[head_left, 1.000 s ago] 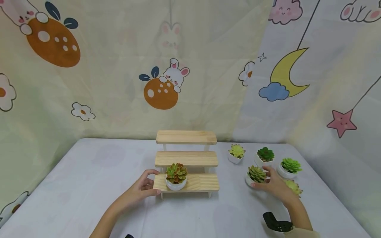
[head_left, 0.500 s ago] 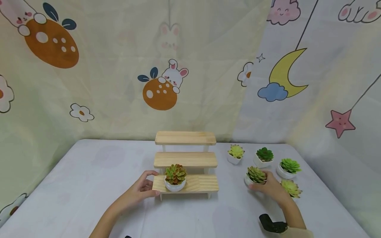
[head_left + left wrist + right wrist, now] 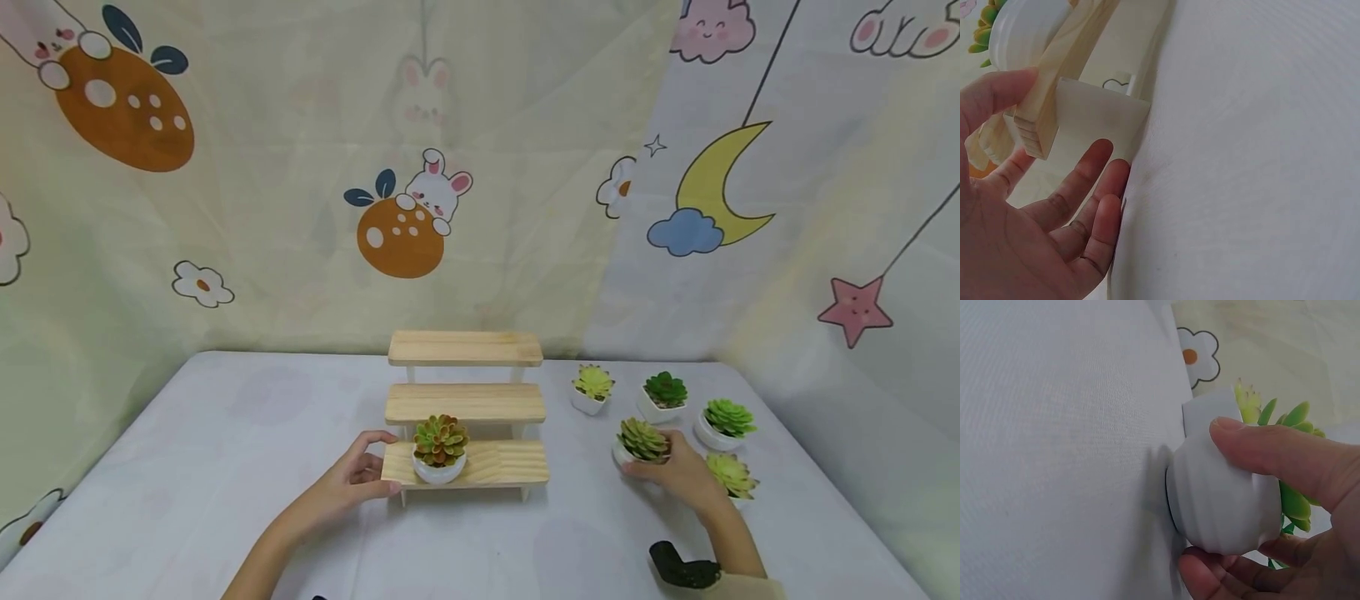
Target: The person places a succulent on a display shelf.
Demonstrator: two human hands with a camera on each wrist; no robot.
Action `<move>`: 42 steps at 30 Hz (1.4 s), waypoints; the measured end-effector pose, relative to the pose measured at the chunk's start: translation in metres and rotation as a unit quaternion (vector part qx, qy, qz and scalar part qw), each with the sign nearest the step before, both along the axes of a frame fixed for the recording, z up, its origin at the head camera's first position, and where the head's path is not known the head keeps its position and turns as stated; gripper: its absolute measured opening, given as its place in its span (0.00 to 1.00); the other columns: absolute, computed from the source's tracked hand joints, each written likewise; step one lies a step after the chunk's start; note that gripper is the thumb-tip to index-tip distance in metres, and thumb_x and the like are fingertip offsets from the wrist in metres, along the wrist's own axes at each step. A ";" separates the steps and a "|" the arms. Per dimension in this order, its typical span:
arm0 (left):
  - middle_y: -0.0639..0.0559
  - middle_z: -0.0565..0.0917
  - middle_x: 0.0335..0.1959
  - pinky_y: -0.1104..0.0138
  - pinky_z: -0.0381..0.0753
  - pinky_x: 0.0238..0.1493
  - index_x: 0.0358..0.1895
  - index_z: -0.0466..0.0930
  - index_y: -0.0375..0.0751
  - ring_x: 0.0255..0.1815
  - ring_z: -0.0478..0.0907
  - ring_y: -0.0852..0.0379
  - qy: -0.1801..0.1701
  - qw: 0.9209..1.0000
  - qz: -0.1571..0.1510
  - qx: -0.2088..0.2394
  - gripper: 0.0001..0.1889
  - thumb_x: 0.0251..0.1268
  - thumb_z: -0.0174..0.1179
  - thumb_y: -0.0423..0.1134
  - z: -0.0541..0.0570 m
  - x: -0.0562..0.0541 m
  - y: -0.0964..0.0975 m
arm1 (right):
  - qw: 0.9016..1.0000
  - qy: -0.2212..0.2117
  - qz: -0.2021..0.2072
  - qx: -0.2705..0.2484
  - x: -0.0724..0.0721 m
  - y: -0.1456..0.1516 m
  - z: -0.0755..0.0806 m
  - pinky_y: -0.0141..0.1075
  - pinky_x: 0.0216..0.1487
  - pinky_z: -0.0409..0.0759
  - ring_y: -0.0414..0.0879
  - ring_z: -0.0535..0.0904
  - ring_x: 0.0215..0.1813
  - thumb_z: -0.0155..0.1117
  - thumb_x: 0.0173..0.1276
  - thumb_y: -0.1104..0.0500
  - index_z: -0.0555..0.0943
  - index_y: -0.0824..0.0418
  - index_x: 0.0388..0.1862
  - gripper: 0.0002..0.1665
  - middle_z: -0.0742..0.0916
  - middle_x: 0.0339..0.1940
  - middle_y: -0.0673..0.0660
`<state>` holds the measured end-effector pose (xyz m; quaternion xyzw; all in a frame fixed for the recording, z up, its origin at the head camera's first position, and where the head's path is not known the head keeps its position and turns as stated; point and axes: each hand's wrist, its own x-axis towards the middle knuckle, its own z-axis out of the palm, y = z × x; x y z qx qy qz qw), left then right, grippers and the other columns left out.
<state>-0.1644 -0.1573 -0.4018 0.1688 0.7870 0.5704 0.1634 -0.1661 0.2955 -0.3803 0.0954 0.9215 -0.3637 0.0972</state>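
A three-tier wooden stand [image 3: 465, 403] with pale supports is on the white table. My left hand [image 3: 351, 477] grips the left end of its lowest shelf, thumb at the front edge and index finger at the back; in the left wrist view the other fingers [image 3: 1102, 219] spread beside the support. On that shelf, left of centre, sits a red-tinged succulent [image 3: 441, 442] in a round white pot. To the right, my right hand [image 3: 684, 473] holds a green succulent [image 3: 642, 440] by its ribbed white pot [image 3: 1222, 500], thumb and fingers on opposite sides. The pot's base is right at the tablecloth.
Around the right hand stand more potted succulents: a yellow-green one [image 3: 592, 385], a dark green one [image 3: 664, 392], a bright green one [image 3: 727, 420] and a pale one [image 3: 732, 477] close beside the wrist. A printed cloth backdrop [image 3: 495, 208] rises behind the table.
My right hand has shifted slightly left and closed round the succulent's pot, uncovering more of the pale succulent. The left hand keeps its hold on the shelf. The head view has shifted slightly.
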 end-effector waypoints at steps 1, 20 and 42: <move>0.40 0.77 0.44 0.61 0.70 0.47 0.65 0.53 0.42 0.44 0.77 0.52 0.000 1.000 -0.001 0.000 0.33 0.60 0.61 0.41 0.000 0.000 0.000 | 1.000 0.000 -0.001 0.002 0.000 0.000 0.000 0.61 0.61 0.61 0.73 0.56 0.66 0.68 0.54 0.39 0.48 0.74 0.68 0.60 0.60 0.67 0.79; 0.41 0.78 0.44 0.60 0.69 0.49 0.64 0.54 0.42 0.46 0.77 0.52 0.009 1.000 -0.002 -0.006 0.32 0.60 0.61 0.41 0.001 0.000 0.000 | 0.999 0.044 -0.004 -0.022 0.005 -0.009 0.016 0.44 0.46 0.71 0.58 0.70 0.56 0.67 0.56 0.40 0.49 0.69 0.69 0.57 0.72 0.58 0.69; 0.41 0.77 0.44 0.61 0.69 0.48 0.64 0.53 0.41 0.45 0.77 0.52 0.002 1.000 -0.005 -0.001 0.32 0.61 0.61 0.41 0.002 0.002 -0.001 | 0.993 0.106 0.024 -0.054 0.013 -0.043 0.040 0.35 0.37 0.71 0.47 0.69 0.44 0.67 0.57 0.42 0.49 0.64 0.71 0.55 0.71 0.47 0.60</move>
